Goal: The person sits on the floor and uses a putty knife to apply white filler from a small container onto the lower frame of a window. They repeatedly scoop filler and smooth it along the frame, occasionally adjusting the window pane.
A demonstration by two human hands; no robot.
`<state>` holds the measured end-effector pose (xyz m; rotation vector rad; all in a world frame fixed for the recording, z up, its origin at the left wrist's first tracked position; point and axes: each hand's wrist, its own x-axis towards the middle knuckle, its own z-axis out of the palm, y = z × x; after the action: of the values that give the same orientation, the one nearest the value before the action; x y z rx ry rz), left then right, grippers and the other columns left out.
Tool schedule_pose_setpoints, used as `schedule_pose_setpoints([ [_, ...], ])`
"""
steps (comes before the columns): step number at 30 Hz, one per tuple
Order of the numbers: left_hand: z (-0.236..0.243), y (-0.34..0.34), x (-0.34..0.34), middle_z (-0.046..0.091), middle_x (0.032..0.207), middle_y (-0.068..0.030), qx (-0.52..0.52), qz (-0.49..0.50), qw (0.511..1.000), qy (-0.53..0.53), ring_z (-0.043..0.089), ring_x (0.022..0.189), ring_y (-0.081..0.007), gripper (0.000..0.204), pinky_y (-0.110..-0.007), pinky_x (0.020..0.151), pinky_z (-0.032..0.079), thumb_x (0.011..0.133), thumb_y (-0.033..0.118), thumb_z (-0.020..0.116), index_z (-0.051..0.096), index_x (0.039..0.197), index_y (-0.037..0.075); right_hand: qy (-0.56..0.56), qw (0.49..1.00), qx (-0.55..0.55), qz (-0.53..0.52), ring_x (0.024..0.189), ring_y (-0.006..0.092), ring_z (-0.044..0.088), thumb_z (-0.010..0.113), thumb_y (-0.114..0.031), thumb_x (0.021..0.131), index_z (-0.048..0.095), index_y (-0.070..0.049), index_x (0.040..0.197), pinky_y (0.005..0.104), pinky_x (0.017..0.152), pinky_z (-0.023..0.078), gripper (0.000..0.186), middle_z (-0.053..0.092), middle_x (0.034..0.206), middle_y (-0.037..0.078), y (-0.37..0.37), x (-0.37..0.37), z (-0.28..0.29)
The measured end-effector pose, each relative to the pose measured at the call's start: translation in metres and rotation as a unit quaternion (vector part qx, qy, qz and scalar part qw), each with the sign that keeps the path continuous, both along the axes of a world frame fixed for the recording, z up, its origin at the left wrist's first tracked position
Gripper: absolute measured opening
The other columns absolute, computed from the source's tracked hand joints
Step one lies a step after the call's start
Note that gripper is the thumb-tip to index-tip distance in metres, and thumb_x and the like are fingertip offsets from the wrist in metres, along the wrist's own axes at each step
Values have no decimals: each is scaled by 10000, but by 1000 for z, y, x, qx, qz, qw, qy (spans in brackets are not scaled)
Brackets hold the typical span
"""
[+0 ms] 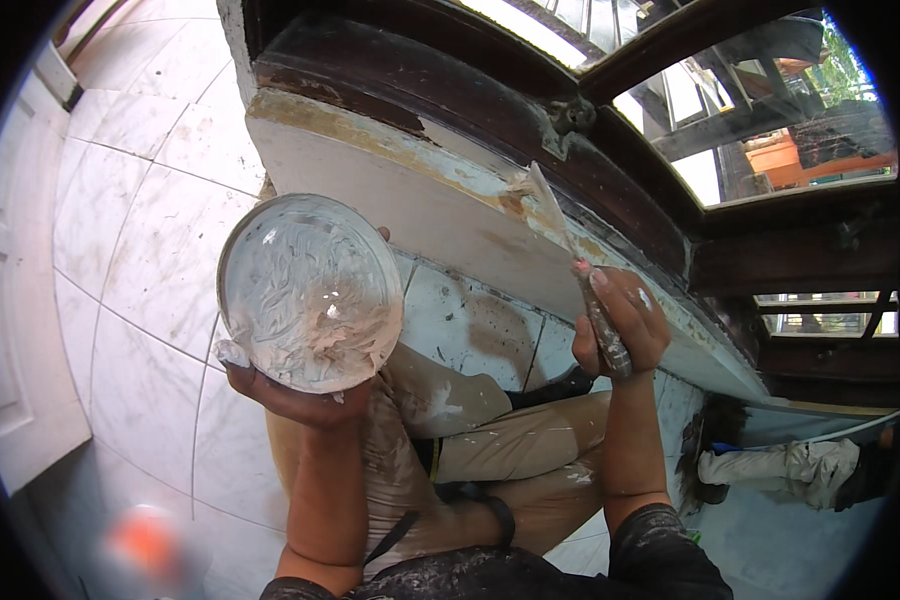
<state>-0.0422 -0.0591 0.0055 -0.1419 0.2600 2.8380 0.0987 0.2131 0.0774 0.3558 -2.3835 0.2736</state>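
Right hand (630,322), nearer long pale plaster ledge (370,172), closed round slim paste-crusted metal scraper (580,264): tip over ledge, long axis slanting across it, contact unclear! Left hand (295,400) gripping round, rimmed container (310,290) of grey paste, left of ledge.

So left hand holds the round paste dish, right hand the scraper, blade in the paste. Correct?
Not the blade: the head view shows it up by the wall ledge, clear of the paste. The left hand does hold the round dish, the right hand the scraper.
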Motion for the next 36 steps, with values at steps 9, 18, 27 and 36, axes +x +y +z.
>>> schedule_pose_setpoints([
  [9,1,3,0,403,1756,-274,-55,8,998,16,497,1529,-610,1092,-765,1256,448,969,857,433,332,1783,137,11,997,-82,-3,801,365,781,705,-24,806,768,113,1234,422,736,650,454,807,981,282,0,11,13],
  [18,-5,1,0,405,1759,-261,51,-17,998,32,469,1552,-605,1062,-770,1257,439,989,855,418,340,1786,157,-43,990,-132,7,814,307,780,729,-70,786,791,110,1188,402,763,634,444,802,974,238,30,-5,10],
  [27,0,2,-2,418,1751,-259,-82,5,997,10,498,1544,-569,1080,-725,1260,459,995,875,379,334,1786,141,-92,975,-202,14,879,303,797,742,-97,804,804,87,1176,395,846,640,420,833,1067,231,47,-24,13],
  [36,-6,-2,-4,429,1745,-256,-18,-18,999,48,506,1551,-536,1066,-706,1258,467,1007,874,345,343,1782,141,-46,981,-188,-27,940,303,829,772,-111,834,795,100,1192,388,882,648,416,836,1101,247,48,11,22],
])
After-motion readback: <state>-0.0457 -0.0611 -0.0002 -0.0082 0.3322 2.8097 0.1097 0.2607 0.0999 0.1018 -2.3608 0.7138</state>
